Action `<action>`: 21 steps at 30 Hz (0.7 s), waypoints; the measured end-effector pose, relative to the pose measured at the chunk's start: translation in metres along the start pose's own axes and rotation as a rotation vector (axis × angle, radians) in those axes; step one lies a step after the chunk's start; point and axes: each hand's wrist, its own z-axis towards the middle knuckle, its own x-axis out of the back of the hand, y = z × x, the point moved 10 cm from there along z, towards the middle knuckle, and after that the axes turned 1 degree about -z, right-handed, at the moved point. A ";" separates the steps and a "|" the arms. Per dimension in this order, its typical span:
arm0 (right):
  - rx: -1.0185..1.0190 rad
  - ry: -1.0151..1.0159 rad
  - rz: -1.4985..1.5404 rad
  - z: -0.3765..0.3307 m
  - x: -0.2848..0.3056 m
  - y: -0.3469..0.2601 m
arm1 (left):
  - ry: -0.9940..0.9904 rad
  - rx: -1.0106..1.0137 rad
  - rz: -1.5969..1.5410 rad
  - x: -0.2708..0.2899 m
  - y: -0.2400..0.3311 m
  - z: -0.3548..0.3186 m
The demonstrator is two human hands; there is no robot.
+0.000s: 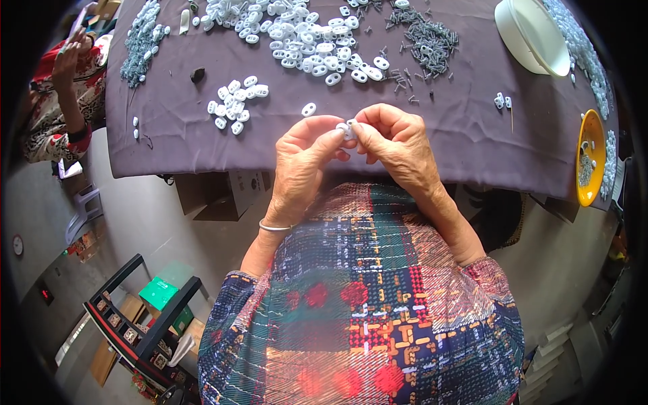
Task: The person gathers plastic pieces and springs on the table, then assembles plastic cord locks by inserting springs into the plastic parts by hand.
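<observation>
Just over the near edge of the table, my left hand [302,150] pinches a small white oval plastic piece [345,131] between thumb and forefinger. My right hand [399,143] closes thumb and finger on the same piece from the other side; whether it also holds a smaller part is hidden by the fingertips. One loose white two-holed piece [308,109] lies on the cloth just beyond my left hand. Farther left sits a small cluster of similar white pieces [237,102].
A dark cloth covers the table [182,145]. At the back are a large heap of white pieces [310,44] and a pile of grey screws [432,47]. To the right stand a white tub [523,37] and a yellow dish [588,138]. Another person [64,88] is at the far left.
</observation>
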 end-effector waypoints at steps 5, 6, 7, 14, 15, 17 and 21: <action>-0.021 -0.004 0.000 -0.001 0.000 0.000 | 0.013 -0.032 0.052 0.001 0.003 -0.001; -0.023 0.000 -0.011 -0.001 0.000 0.000 | 0.020 -0.035 0.059 0.001 0.004 -0.002; -0.024 0.000 -0.011 -0.001 0.000 0.000 | 0.020 -0.035 0.059 0.001 0.004 -0.002; -0.036 -0.014 -0.085 -0.001 0.000 0.003 | 0.037 -0.035 0.089 0.001 0.003 -0.001; -0.049 -0.021 -0.079 -0.001 0.000 0.004 | 0.042 -0.029 0.106 0.001 0.002 -0.002; -0.046 -0.024 -0.085 -0.001 0.000 0.004 | 0.045 -0.027 0.101 0.002 0.002 -0.001; -0.041 -0.029 -0.099 0.000 -0.001 0.006 | 0.040 -0.035 0.087 0.003 0.002 0.000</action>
